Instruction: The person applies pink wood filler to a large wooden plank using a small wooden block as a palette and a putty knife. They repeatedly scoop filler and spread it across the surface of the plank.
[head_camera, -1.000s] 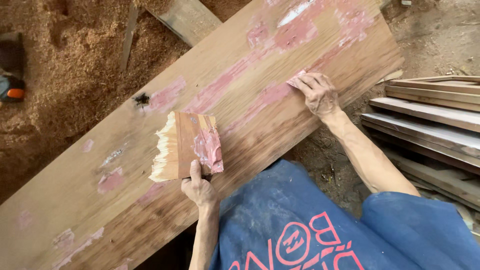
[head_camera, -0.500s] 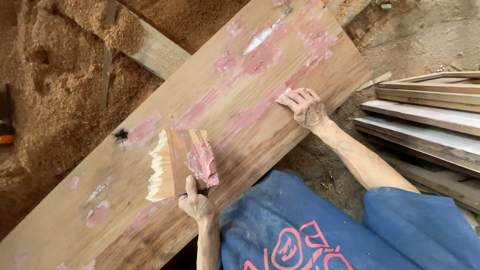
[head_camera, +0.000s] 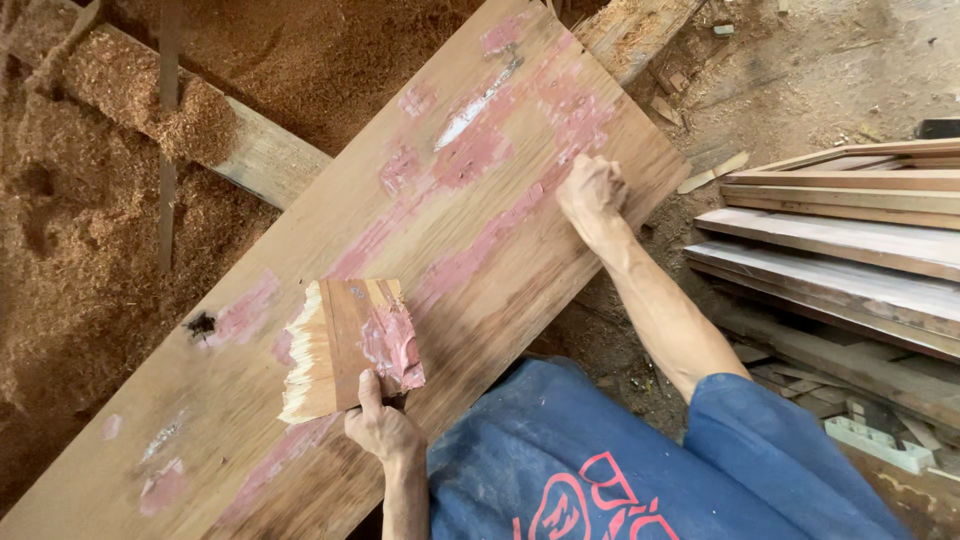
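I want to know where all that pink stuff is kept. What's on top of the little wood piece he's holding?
A thick smear of pink filler sits on the small splintered board, held by the left hand. Its thumb covers the bottom edge; the underside is hidden.

One long board (head_camera: 330, 300), one splintered wood block (head_camera: 340, 345), two hands (head_camera: 383, 430) (head_camera: 592, 190), one stack of planks (head_camera: 850, 250).

Sawdust heap (head_camera: 90, 250), stacked wooden planks (head_camera: 850, 250)
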